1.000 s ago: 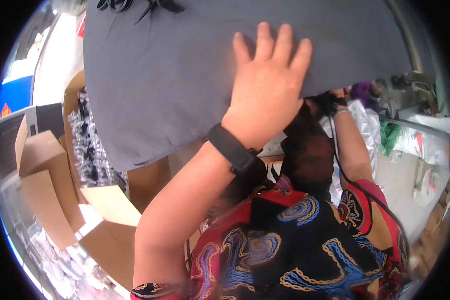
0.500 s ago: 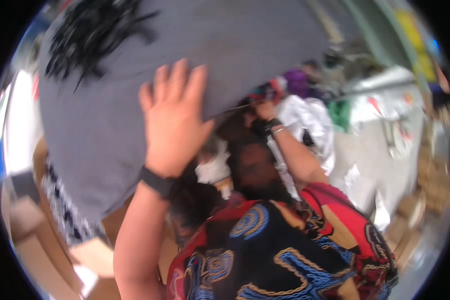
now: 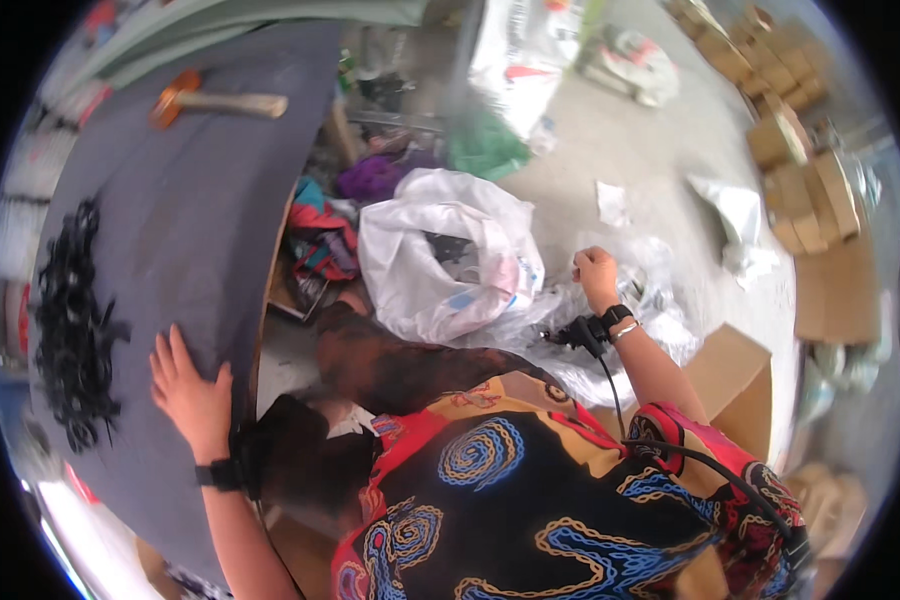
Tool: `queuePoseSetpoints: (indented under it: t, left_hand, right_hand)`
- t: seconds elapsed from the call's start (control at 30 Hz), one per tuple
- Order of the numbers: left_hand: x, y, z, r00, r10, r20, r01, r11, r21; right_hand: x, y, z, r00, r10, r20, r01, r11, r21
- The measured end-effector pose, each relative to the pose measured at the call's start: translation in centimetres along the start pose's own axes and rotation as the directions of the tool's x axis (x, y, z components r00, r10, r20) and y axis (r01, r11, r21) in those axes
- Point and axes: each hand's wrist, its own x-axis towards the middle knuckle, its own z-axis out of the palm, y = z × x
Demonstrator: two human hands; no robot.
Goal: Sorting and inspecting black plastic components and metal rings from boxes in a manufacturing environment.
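Observation:
My left hand (image 3: 192, 392) lies with its fingers spread on the grey table (image 3: 220, 200), close to the table's right edge. Beyond its fingers is a heap of black looped strips (image 3: 75, 335), which it does not touch. My right hand (image 3: 597, 278) is held out to the right, above crumpled clear plastic (image 3: 650, 300). Its fingers are curled closed; what they hold, if anything, is hidden. Between the two hands, on the floor, a white sack (image 3: 395, 240) stands with its mouth spread, and some dark pieces (image 3: 450, 246) show inside.
A mallet (image 3: 225, 103) with an orange head rests on the table's far part. Coloured cloth (image 3: 320, 240) and a purple bundle (image 3: 375, 177) lie beside the table. A cardboard box (image 3: 735, 375) stands near my right arm; several cartons (image 3: 810, 205) line the right side.
My view has turned to the right. My right hand has left the coloured cloth by the table edge and moved right, over the clear plastic. My left hand stays spread on the table.

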Motion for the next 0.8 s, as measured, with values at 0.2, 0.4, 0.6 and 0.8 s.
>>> queuePoseSetpoints:
  t: [0.2,0.4,0.6,0.8]
  left_hand:
    - [-0.1,0.2,1.0,1.000,0.027,0.010,-0.027,0.999,0.035]
    - [-0.1,-0.7,1.1,0.999,0.033,0.007,-0.034,0.999,0.042]
    - [-0.1,-0.1,1.1,1.000,0.015,0.017,-0.015,0.999,0.036]
    - [0.2,-0.1,1.3,0.999,0.050,-0.020,-0.050,0.999,0.015]
  right_hand:
    - [-8.4,4.7,-5.3,0.999,0.010,-0.033,-0.031,0.674,-0.738]
    - [-8.2,6.4,-9.5,0.953,-0.264,-0.151,-0.032,0.408,-0.912]
    - [-4.8,6.5,-9.7,0.987,-0.104,-0.126,-0.043,0.579,-0.814]
    - [-3.4,13.5,-1.7,0.840,0.537,0.073,-0.431,0.743,-0.512]
